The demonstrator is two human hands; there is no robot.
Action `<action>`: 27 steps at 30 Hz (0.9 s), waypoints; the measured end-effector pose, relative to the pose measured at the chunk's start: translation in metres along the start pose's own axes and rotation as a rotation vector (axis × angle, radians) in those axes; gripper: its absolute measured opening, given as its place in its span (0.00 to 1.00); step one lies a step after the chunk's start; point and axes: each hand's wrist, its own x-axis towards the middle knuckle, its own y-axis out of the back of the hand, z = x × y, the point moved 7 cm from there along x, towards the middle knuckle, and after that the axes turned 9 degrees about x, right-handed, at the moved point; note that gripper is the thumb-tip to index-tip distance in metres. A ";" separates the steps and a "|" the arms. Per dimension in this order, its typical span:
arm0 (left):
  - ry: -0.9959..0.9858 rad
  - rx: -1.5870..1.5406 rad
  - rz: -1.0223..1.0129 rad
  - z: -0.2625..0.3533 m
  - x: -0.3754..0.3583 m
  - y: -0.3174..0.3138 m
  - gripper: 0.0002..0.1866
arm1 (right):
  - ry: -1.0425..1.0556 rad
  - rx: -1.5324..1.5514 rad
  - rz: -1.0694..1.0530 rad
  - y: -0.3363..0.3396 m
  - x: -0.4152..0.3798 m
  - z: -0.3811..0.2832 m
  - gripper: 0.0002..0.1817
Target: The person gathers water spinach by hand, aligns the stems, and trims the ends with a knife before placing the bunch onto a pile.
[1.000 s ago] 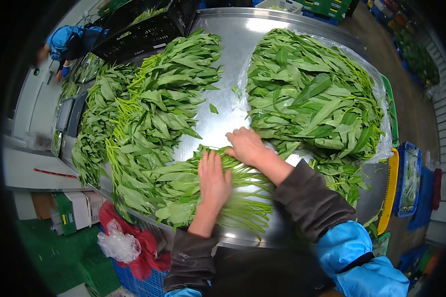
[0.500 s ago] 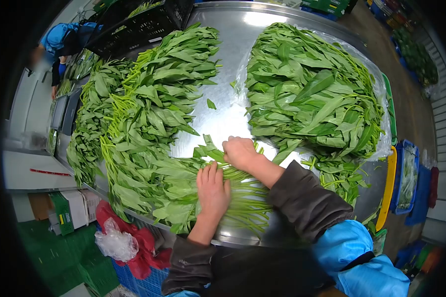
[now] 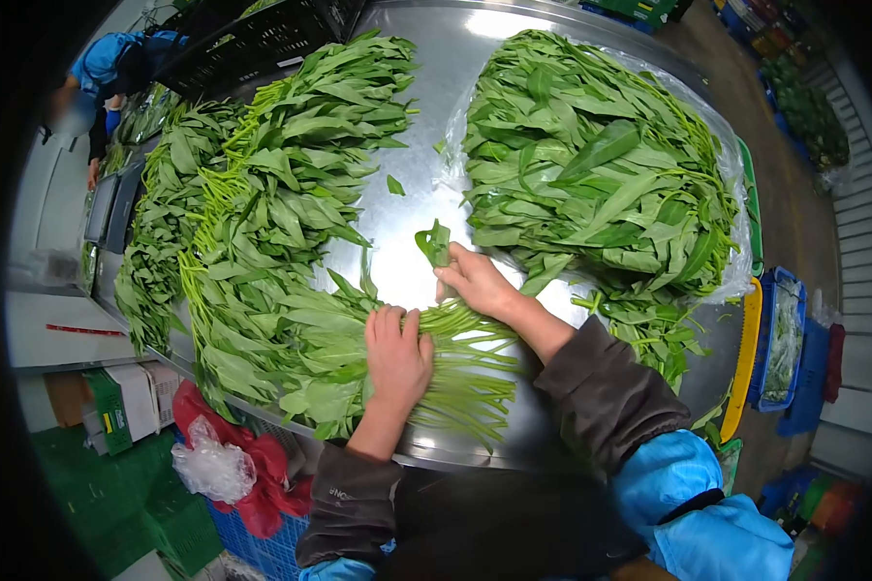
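Observation:
My left hand [image 3: 399, 360] lies over a bunch of water spinach, its fingers curled across the stems [image 3: 465, 387] and gripping them. The bunch's leaves [image 3: 320, 339] point left, and its stem ends fan out to the right over the metal table. Just beyond it, my right hand [image 3: 482, 283] pinches a loose water spinach leaf [image 3: 434, 242] between thumb and fingers. That leaf stands clear of the bunch. On the far right of the table lies a large heap of water spinach [image 3: 601, 174] on clear plastic.
Bunches of water spinach [image 3: 300, 136] lie in rows along the left. A black crate [image 3: 262, 48] stands at the back left, near a person in blue [image 3: 107, 68]. Loose greens [image 3: 654, 334] lie by my right sleeve. Below the left edge is a red bag [image 3: 262, 474].
My right hand has drawn back slightly from the bunch and turned, with a leaf now showing in its fingers. My left hand stays on the bunch. The whole view has shifted a little.

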 end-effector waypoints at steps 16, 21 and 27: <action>0.011 -0.098 0.019 -0.008 0.001 0.000 0.19 | -0.064 -0.951 -0.227 0.056 -0.122 -0.055 0.11; 0.011 -0.214 0.009 -0.014 0.007 0.008 0.20 | 0.181 -0.781 -0.190 -0.012 -0.079 -0.025 0.09; -0.024 -0.105 -0.234 0.001 -0.005 0.007 0.34 | 0.410 -0.730 -0.130 -0.026 -0.075 -0.025 0.09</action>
